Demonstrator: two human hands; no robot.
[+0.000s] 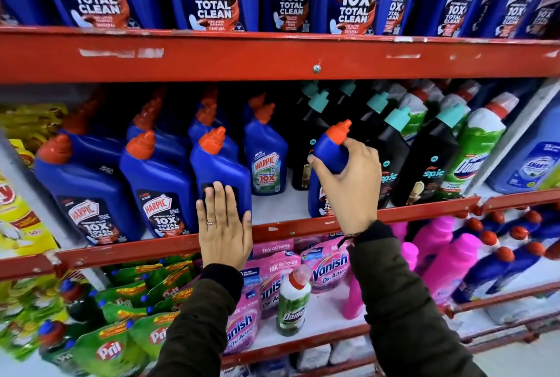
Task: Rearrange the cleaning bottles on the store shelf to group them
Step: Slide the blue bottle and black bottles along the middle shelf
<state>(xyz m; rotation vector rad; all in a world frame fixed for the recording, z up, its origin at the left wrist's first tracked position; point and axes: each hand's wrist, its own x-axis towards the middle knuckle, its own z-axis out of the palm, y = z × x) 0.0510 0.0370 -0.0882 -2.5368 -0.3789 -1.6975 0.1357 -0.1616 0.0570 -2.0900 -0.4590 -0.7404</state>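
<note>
Two risks tbh: right hand (348, 182) pinching blue bottle (330, 155) by neck, could swing, topple black bottles (391, 146); left hand (225, 225) spread flat.

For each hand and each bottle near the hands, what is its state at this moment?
Left hand: open, palm flat against a front blue Harpic bottle.
Right hand: closed around the neck of a blue bottle with orange cap.
Blue bottle with orange cap: tilted, base at the shelf edge.
Front blue Harpic bottle: upright, capped.
Black Spic bottles: upright, capped.
White Domex bottle: upright, alone on the lower shelf.
</note>
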